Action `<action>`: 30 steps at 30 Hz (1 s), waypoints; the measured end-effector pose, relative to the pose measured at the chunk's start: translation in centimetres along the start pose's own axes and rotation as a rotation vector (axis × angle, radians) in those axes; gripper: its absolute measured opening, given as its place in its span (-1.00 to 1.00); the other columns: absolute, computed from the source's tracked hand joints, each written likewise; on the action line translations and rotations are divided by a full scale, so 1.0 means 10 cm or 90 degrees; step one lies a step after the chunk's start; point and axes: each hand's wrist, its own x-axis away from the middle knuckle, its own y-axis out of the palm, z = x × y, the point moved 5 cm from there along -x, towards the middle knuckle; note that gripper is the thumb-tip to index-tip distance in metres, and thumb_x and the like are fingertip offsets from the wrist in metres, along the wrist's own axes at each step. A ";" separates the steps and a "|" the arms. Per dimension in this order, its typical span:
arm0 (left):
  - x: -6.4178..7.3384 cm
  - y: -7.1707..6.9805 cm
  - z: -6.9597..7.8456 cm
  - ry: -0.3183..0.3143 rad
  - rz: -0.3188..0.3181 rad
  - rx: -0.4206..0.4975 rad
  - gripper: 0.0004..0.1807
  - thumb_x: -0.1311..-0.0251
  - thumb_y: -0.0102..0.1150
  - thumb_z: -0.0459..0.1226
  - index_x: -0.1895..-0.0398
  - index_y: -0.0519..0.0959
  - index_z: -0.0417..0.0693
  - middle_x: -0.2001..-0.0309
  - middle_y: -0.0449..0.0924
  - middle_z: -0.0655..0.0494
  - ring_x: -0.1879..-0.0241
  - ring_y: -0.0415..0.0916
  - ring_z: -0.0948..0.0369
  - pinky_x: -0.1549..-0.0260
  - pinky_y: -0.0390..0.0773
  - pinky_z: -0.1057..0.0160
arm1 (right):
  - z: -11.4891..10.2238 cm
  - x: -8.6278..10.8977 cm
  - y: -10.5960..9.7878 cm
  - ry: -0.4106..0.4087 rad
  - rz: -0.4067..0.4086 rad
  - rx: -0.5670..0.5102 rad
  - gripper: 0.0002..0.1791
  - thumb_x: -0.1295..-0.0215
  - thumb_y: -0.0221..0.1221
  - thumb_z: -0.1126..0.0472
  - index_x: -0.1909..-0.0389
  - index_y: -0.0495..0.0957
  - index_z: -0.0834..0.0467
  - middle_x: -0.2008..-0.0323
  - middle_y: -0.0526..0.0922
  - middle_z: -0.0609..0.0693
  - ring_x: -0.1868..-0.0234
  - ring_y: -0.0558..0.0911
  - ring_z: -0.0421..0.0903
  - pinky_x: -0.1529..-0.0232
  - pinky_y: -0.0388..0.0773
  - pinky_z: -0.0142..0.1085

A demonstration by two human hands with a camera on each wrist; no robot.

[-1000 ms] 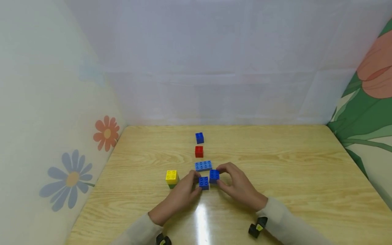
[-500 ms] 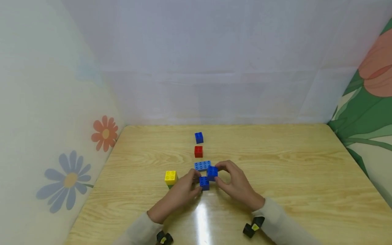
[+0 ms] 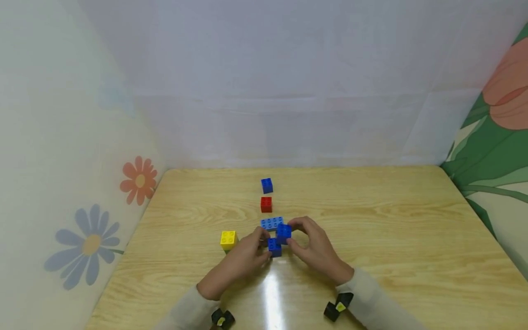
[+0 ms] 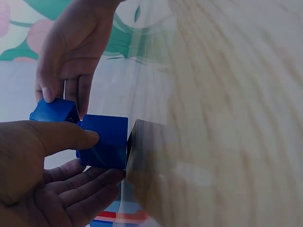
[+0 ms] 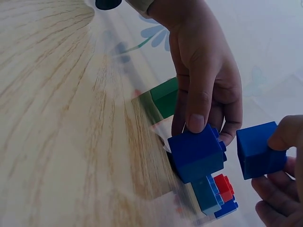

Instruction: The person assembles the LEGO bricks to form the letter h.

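Observation:
On the table, my left hand (image 3: 245,256) pinches a dark blue two-by-two toy brick (image 3: 274,248) between thumb and fingers. My right hand (image 3: 315,250) grips a second dark blue square brick (image 3: 283,233) by its sides, thumb nearest me. That one is raised and overlaps the far right corner of the left hand's brick in the head view. From the right wrist, a gap shows between the raised brick (image 5: 255,158) and the studs of the lower brick (image 5: 196,153). The left wrist view has my left thumb across the lower brick (image 4: 111,153).
Just behind the hands lies a long light blue brick (image 3: 270,224). Farther back, a red brick (image 3: 266,205) and another dark blue brick (image 3: 266,185) stand in line. A yellow brick (image 3: 228,239) sits on a green one beyond my left wrist.
My right hand has lifted its brick and carried it leftward, from beside the left hand's brick to partly over it. The left hand stays about where it was, keeping its hold.

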 end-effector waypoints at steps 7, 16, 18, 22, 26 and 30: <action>-0.01 0.00 -0.01 -0.023 -0.019 -0.008 -0.64 -0.24 0.28 -0.26 -0.02 0.38 -0.09 0.05 0.58 -0.05 0.08 0.56 0.11 0.12 0.62 0.14 | 0.00 0.01 0.04 -0.020 -0.008 -0.016 -0.59 -0.22 0.31 0.31 -0.07 0.45 0.22 0.00 0.52 -0.10 -0.08 0.56 -0.14 -0.11 0.53 -0.11; -0.05 0.01 0.02 -0.005 -0.042 -0.005 -0.57 -0.21 0.30 -0.30 -0.08 0.38 -0.15 -0.02 0.57 -0.09 -0.01 0.56 0.05 0.02 0.59 0.10 | 0.01 0.02 0.10 -0.074 -0.028 -0.021 -0.56 -0.21 0.31 0.37 -0.09 0.44 0.15 -0.03 0.52 -0.06 -0.12 0.54 -0.07 -0.15 0.50 -0.19; -0.06 0.01 0.02 -0.002 -0.047 -0.004 -0.57 -0.20 0.31 -0.31 -0.07 0.38 -0.15 -0.01 0.57 -0.09 0.00 0.56 0.05 0.03 0.59 0.10 | 0.01 0.03 0.11 -0.078 -0.032 -0.028 -0.55 -0.20 0.32 0.37 -0.10 0.44 0.16 -0.03 0.52 -0.03 -0.12 0.54 -0.04 -0.15 0.50 -0.20; -0.06 0.01 0.03 -0.009 -0.054 -0.005 -0.59 -0.20 0.32 -0.29 -0.05 0.39 -0.10 0.04 0.58 -0.03 0.06 0.56 0.10 0.07 0.60 0.14 | 0.02 0.06 0.14 -0.063 -0.049 -0.050 -0.54 -0.21 0.31 0.37 -0.11 0.44 0.14 -0.04 0.51 -0.05 -0.14 0.53 -0.06 -0.17 0.48 -0.23; -0.06 0.01 0.03 -0.012 -0.055 -0.006 -0.61 -0.19 0.33 -0.28 -0.01 0.39 -0.07 0.09 0.59 0.01 0.11 0.55 0.14 0.10 0.61 0.15 | 0.04 0.07 0.16 -0.044 -0.067 -0.057 -0.57 -0.26 0.28 0.32 -0.13 0.42 0.09 -0.06 0.48 -0.10 -0.16 0.51 -0.13 -0.18 0.45 -0.30; -0.05 0.00 0.02 -0.012 -0.053 -0.011 -0.61 -0.19 0.33 -0.27 0.00 0.39 -0.05 0.09 0.60 0.02 0.10 0.56 0.14 0.10 0.61 0.16 | 0.05 0.07 0.19 -0.063 -0.075 -0.055 -0.58 -0.31 0.24 0.28 -0.16 0.40 0.09 -0.09 0.47 -0.07 -0.18 0.49 -0.11 -0.19 0.45 -0.28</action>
